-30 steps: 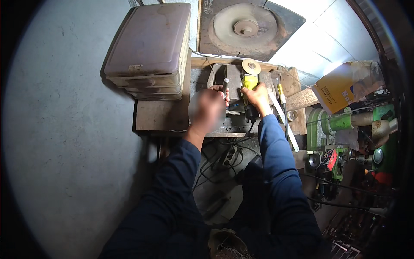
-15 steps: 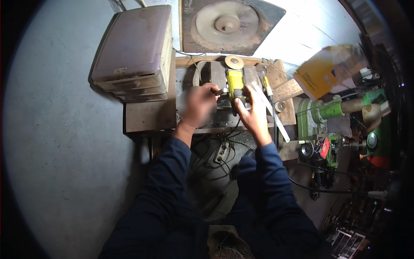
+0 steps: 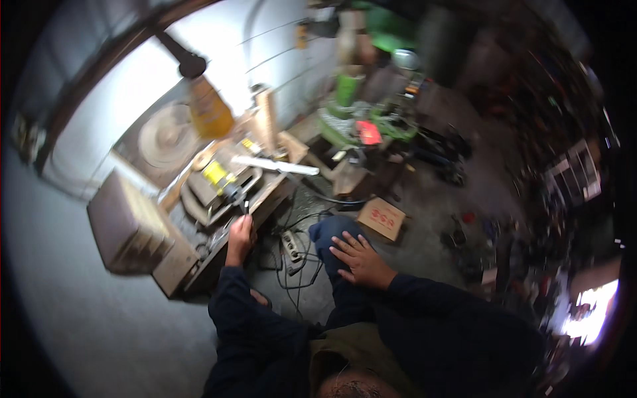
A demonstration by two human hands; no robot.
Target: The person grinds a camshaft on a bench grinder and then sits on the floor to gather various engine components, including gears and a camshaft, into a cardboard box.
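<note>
My left hand [image 3: 240, 237] is closed at the front edge of the workbench. A small dark piece with a bright metallic end [image 3: 246, 207] sticks up from its fingers; its kind cannot be made out. Just beyond that hand, a yellow angle grinder [image 3: 217, 176] lies on the bench, its disc at the far end. My right hand [image 3: 363, 263] rests on my knee with its fingers spread, holding nothing. A long pale metal strip [image 3: 279, 165] lies across the bench right of the grinder.
A drawer cabinet [image 3: 126, 225] stands at the bench's left end. Beneath it, a power strip [image 3: 290, 245] lies among tangled cables. A cardboard box [image 3: 381, 219] sits on the floor beyond my right hand. Green machinery [image 3: 342, 119] stands farther back. A yellow lamp [image 3: 210, 109] hangs over the bench.
My right hand has let go of the grinder and moved to my knee. My left hand has drawn back from the grinder, still closed. The view has swung right and is blurred.
</note>
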